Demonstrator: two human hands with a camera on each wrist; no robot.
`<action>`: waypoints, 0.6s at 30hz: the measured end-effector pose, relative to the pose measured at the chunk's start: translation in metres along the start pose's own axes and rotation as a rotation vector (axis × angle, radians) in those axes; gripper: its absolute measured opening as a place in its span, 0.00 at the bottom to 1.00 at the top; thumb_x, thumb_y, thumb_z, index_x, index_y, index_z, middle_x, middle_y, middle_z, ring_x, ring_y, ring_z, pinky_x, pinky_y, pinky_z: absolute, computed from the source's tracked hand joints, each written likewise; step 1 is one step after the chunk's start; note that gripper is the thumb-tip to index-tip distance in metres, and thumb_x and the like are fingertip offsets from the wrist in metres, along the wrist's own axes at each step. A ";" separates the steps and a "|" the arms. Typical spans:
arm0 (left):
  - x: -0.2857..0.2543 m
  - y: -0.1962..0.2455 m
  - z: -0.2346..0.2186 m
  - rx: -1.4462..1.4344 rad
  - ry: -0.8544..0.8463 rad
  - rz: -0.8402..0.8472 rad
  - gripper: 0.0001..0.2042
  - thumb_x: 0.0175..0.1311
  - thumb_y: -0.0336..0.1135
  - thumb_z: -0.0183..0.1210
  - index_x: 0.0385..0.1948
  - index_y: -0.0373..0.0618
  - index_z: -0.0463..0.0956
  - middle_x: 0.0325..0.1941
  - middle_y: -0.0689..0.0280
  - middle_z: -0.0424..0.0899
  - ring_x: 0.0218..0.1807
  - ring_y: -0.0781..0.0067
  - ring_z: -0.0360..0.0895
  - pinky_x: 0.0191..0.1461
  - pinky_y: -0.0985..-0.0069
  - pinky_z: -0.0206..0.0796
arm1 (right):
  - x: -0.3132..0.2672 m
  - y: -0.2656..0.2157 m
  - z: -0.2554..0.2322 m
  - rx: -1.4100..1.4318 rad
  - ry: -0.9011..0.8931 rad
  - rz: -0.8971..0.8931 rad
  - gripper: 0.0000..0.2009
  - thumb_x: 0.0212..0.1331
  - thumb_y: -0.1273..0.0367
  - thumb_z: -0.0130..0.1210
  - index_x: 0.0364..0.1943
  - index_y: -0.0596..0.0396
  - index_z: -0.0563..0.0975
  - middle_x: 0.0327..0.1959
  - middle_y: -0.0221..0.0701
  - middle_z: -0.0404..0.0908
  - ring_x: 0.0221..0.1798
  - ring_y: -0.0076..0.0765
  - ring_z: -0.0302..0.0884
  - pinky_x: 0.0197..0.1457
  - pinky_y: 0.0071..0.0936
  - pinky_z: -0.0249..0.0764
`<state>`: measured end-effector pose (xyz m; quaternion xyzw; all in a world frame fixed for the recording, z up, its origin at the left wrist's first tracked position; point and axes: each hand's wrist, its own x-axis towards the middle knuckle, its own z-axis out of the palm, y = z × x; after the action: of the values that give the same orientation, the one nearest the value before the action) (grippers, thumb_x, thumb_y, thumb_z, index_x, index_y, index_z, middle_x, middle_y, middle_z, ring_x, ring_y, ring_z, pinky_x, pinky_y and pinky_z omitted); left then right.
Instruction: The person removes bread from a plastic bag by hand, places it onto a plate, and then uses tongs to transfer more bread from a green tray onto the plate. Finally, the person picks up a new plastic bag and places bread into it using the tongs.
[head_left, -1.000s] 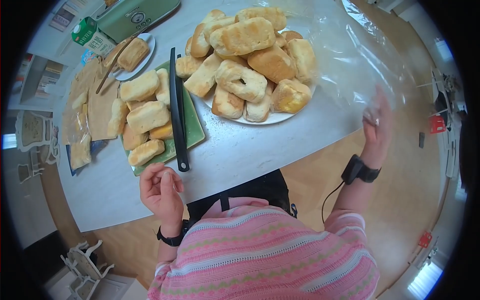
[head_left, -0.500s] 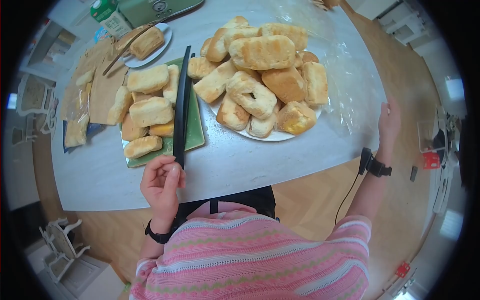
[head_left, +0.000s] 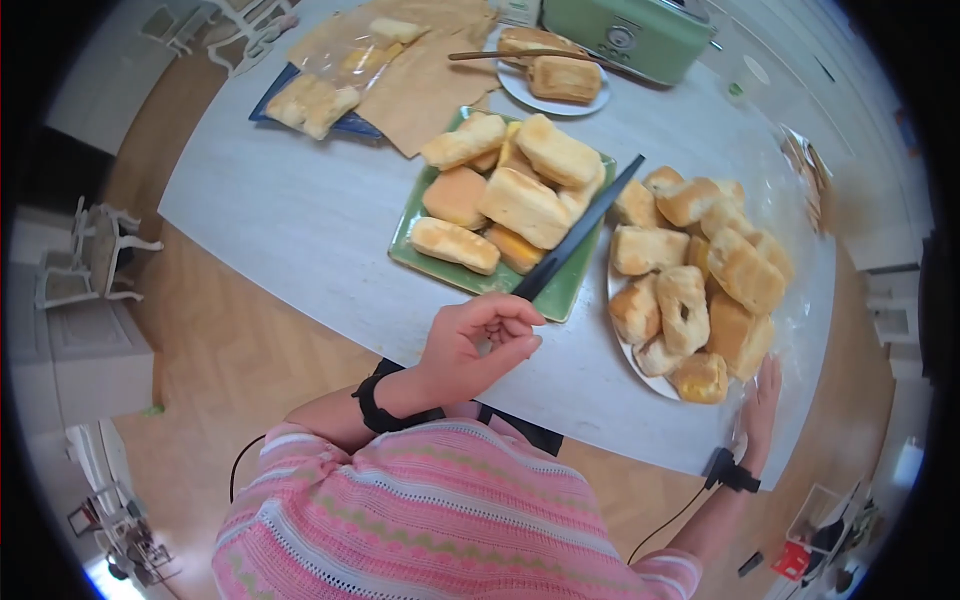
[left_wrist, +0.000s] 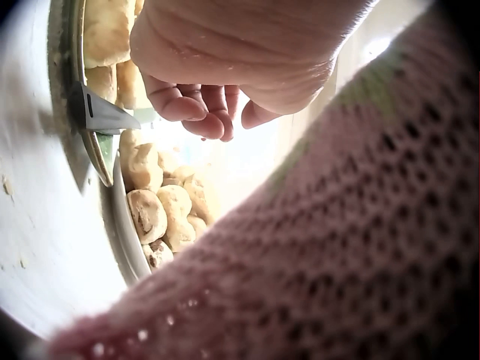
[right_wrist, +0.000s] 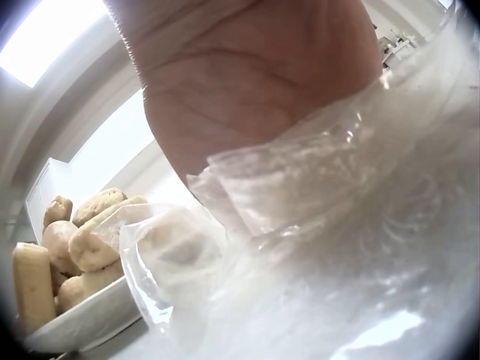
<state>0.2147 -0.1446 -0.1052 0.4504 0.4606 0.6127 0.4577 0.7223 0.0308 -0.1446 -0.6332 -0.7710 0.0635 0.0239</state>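
Observation:
My left hand [head_left: 475, 345] hovers over the table's front edge, fingers loosely curled with nothing in them. Its fingertips are right by the near end of black tongs [head_left: 585, 225], which lie across a green plate [head_left: 565, 300] of bread rolls. In the left wrist view, the tongs' slotted end [left_wrist: 105, 114] shows below the curled fingers. My right hand [head_left: 760, 415], fingers straight, is beside a white plate [head_left: 655, 384] heaped with bread rolls [head_left: 683, 305]. A clear plastic bag [right_wrist: 315, 187] lies up against its palm in the right wrist view; the fingers are hidden there.
A green toaster [head_left: 630, 40] stands at the back. In front of it, a small white plate [head_left: 585, 107] holds toasted bread with a brown wooden stick [head_left: 480, 57] across it. Brown paper [head_left: 425, 95] and bagged bread [head_left: 315, 105] lie at the back left.
The head view has swung left, so the plates appear farther right. My right hand has come down from over the plastic bag to beside the white plate. My left hand stays near the tongs.

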 end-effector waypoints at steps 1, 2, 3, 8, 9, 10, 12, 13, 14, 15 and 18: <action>0.000 0.000 -0.005 -0.013 -0.021 0.035 0.12 0.61 0.19 0.58 0.46 0.35 0.74 0.32 0.66 0.81 0.32 0.83 0.76 0.33 0.84 0.68 | -0.001 0.005 -0.001 0.129 0.019 0.024 0.26 0.69 0.62 0.46 0.69 0.52 0.61 0.74 0.44 0.54 0.76 0.49 0.47 0.77 0.39 0.44; 0.001 0.001 -0.011 0.013 -0.028 0.057 0.12 0.60 0.19 0.59 0.45 0.35 0.75 0.32 0.66 0.81 0.32 0.83 0.76 0.34 0.84 0.69 | -0.002 0.007 -0.002 0.257 0.036 0.048 0.25 0.70 0.63 0.46 0.68 0.55 0.63 0.73 0.44 0.56 0.76 0.48 0.50 0.76 0.38 0.46; 0.002 0.005 -0.018 0.013 -0.005 0.065 0.12 0.60 0.19 0.59 0.45 0.35 0.75 0.32 0.66 0.81 0.32 0.83 0.76 0.34 0.84 0.69 | -0.006 0.006 -0.006 0.252 0.034 0.025 0.25 0.70 0.63 0.46 0.68 0.55 0.63 0.73 0.44 0.56 0.76 0.48 0.50 0.76 0.38 0.46; 0.014 0.014 -0.068 0.110 0.261 0.151 0.10 0.61 0.25 0.61 0.44 0.39 0.77 0.32 0.71 0.81 0.31 0.90 0.73 0.32 0.88 0.64 | -0.024 -0.017 -0.017 0.383 0.363 0.199 0.21 0.69 0.65 0.50 0.62 0.61 0.69 0.67 0.42 0.67 0.71 0.43 0.61 0.73 0.35 0.54; 0.020 0.016 -0.083 0.109 0.277 0.159 0.10 0.61 0.25 0.61 0.44 0.39 0.77 0.32 0.71 0.81 0.31 0.90 0.73 0.32 0.88 0.64 | -0.027 -0.032 -0.020 0.382 0.364 0.181 0.21 0.69 0.65 0.50 0.62 0.61 0.69 0.67 0.42 0.67 0.71 0.43 0.61 0.73 0.35 0.54; 0.027 0.020 -0.099 0.128 0.330 0.124 0.10 0.61 0.25 0.61 0.44 0.39 0.77 0.32 0.72 0.81 0.32 0.91 0.73 0.33 0.89 0.64 | -0.032 -0.051 -0.023 0.465 0.414 0.242 0.21 0.69 0.65 0.50 0.62 0.61 0.70 0.67 0.42 0.68 0.70 0.42 0.62 0.72 0.34 0.55; 0.041 0.029 -0.131 0.138 0.392 0.094 0.10 0.61 0.26 0.61 0.45 0.40 0.77 0.32 0.72 0.81 0.32 0.91 0.73 0.33 0.89 0.64 | -0.040 -0.080 -0.027 0.543 0.466 0.291 0.21 0.69 0.65 0.50 0.61 0.61 0.70 0.66 0.41 0.68 0.69 0.41 0.63 0.72 0.33 0.56; 0.049 0.036 -0.147 0.301 0.397 0.084 0.13 0.61 0.26 0.60 0.48 0.39 0.75 0.35 0.69 0.81 0.37 0.87 0.76 0.37 0.86 0.66 | -0.043 -0.093 -0.028 0.509 0.480 0.299 0.21 0.69 0.66 0.50 0.61 0.61 0.70 0.66 0.41 0.68 0.69 0.41 0.64 0.71 0.33 0.58; 0.059 0.041 -0.162 0.462 0.398 0.073 0.16 0.61 0.26 0.60 0.51 0.39 0.73 0.38 0.67 0.82 0.41 0.83 0.78 0.41 0.83 0.69 | -0.047 -0.102 -0.029 0.474 0.494 0.310 0.20 0.69 0.66 0.50 0.61 0.61 0.70 0.65 0.40 0.69 0.68 0.40 0.64 0.70 0.33 0.59; 0.070 0.045 -0.175 0.456 0.403 0.079 0.16 0.61 0.26 0.60 0.51 0.39 0.73 0.38 0.67 0.82 0.41 0.83 0.78 0.41 0.83 0.69 | -0.049 -0.109 -0.029 0.471 0.500 0.303 0.20 0.69 0.66 0.50 0.61 0.61 0.70 0.65 0.40 0.69 0.68 0.40 0.64 0.70 0.33 0.59; 0.108 0.050 -0.215 0.775 0.391 0.190 0.22 0.59 0.34 0.62 0.55 0.43 0.72 0.45 0.61 0.83 0.48 0.72 0.79 0.49 0.76 0.70 | -0.056 -0.128 -0.031 0.484 0.509 0.298 0.20 0.68 0.67 0.51 0.62 0.61 0.70 0.66 0.40 0.69 0.67 0.39 0.65 0.69 0.33 0.61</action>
<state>-0.0212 -0.0803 -0.0787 0.5048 0.6909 0.5076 0.1010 0.6125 -0.0461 -0.0953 -0.7098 -0.6028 0.0872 0.3540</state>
